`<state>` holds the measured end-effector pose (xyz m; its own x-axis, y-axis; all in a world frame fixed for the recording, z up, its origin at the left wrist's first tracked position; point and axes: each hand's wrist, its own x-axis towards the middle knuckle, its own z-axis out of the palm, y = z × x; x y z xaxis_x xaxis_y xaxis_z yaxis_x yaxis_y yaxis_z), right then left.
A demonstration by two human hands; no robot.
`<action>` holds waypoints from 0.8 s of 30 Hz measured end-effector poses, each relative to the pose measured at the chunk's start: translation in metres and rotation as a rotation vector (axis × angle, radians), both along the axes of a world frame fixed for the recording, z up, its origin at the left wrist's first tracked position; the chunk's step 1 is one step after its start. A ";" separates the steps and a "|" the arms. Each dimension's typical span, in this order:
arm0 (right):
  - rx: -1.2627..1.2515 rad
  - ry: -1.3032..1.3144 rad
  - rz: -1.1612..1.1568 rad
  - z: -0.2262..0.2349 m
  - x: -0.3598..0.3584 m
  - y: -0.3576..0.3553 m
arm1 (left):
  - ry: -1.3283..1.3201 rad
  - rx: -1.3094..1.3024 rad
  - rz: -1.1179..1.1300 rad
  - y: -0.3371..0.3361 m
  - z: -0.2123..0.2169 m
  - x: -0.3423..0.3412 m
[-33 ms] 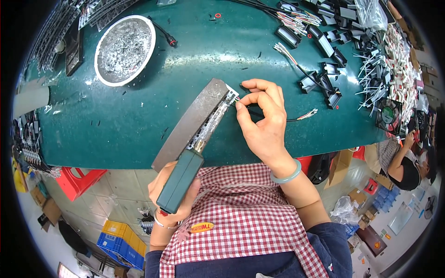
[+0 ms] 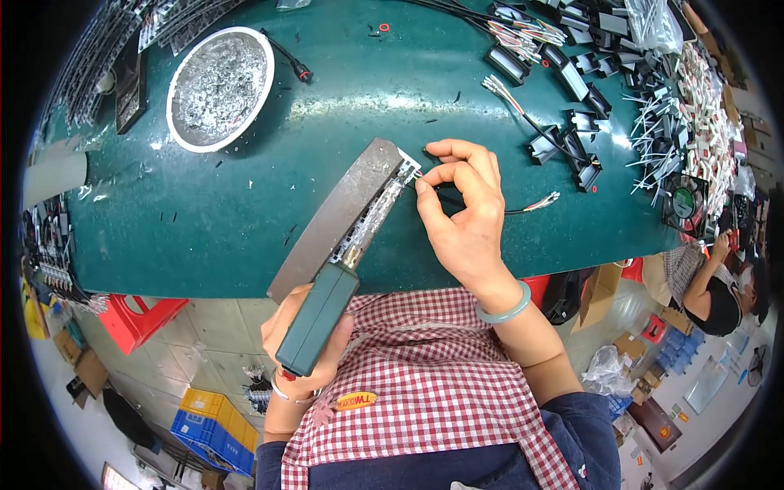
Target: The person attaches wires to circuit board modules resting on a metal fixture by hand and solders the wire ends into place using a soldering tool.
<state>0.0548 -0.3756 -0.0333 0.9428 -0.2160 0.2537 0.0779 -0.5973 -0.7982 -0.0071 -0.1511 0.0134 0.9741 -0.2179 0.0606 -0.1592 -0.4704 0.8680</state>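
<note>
My left hand [image 2: 280, 325] is wrapped round the green handle of a soldering gun [image 2: 320, 314]. The gun's metal shaft [image 2: 377, 219], crusted with silvery solder, slants up to the far end of a narrow white circuit strip [image 2: 408, 161]. That strip lies along a long dark grey bar [image 2: 339, 214], which hides part of it. At the strip's end, my right hand [image 2: 469, 220] pinches thumb and forefinger on a thin wire. A black cable [image 2: 516, 211] emerges from behind this hand and ends in bare-tipped wires [image 2: 543, 202]. The exact contact at the tip is too small to make out.
On the green table [image 2: 196, 237] stands a white-rimmed bowl [image 2: 271, 77] of silvery scraps, beside a black connector cable [image 2: 290, 61]. Black housings [image 2: 563, 73], white connectors [image 2: 710, 122] and a small fan [image 2: 684, 200] crowd the right. Another person [image 2: 714, 286] works at far right.
</note>
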 end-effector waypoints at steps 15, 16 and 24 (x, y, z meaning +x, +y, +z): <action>0.004 0.047 0.008 0.005 0.003 0.000 | 0.098 0.006 -0.015 -0.004 0.004 0.006; 0.005 0.047 0.008 0.005 0.003 0.000 | 0.092 0.007 -0.023 -0.004 0.004 0.006; 0.016 0.055 -0.001 0.005 0.004 0.001 | 0.084 0.018 -0.051 -0.005 0.007 0.010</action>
